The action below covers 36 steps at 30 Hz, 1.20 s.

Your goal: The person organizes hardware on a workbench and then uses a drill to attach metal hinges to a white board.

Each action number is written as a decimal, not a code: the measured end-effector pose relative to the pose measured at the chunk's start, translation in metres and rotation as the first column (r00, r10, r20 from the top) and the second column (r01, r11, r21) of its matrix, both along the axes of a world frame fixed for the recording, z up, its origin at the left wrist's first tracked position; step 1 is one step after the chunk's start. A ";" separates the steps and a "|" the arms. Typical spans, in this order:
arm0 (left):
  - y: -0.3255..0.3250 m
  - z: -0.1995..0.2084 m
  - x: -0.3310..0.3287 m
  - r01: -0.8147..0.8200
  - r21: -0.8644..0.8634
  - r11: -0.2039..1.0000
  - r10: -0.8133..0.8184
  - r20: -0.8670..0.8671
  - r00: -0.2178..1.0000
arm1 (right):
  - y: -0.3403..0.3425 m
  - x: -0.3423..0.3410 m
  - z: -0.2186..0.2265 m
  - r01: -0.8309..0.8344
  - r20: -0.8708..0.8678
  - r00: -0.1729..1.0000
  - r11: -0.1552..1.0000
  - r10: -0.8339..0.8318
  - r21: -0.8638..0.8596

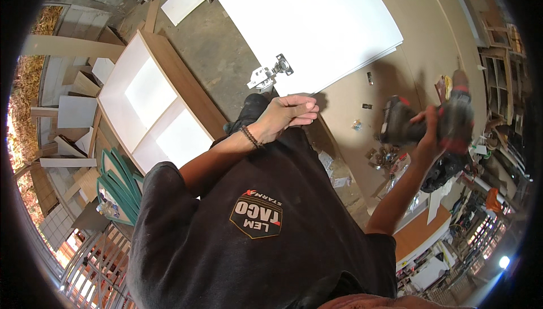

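Observation:
My right hand [430, 134] is wrapped round the grip of a black and red cordless drill [457, 114], blurred by motion, above the brown board at the right. My left hand [285, 118] hovers near the front corner of a white panel [322, 32], its thumb and fingers pressed together. Whatever they may pinch is too small or hidden to make out. Just beyond that hand, a metal cabinet hinge [272, 72] sits at the panel's left edge, its arm sticking out past the edge.
Brown board [350, 91] lies under the white panel, bearing small metal plates [367, 106], a small clear packet [356, 124] and a pile of hinges [383, 157]. On the left stands a white-lined cabinet box [148, 91]. Green-edged pieces [119, 182] lean below it.

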<state>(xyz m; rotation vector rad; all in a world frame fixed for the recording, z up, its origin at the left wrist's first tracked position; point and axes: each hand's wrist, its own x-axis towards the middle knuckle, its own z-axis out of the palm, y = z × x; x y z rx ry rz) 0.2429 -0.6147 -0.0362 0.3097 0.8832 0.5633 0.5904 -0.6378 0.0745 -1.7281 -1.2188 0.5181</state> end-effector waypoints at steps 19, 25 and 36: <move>0.032 -0.016 -0.010 -0.224 -0.405 0.887 0.336 0.232 0.913 | -0.016 -0.172 -0.012 -0.416 0.003 0.880 0.775 0.474 -0.476; 0.044 -0.032 -0.017 -0.084 -0.420 0.904 0.216 0.278 0.936 | 0.020 -0.192 -0.003 -0.407 -0.054 0.890 0.733 0.453 -0.546; 0.045 -0.045 -0.024 -0.129 -0.536 0.834 0.363 0.360 0.859 | 0.045 -0.213 -0.007 -0.282 0.054 0.898 0.666 0.436 -0.690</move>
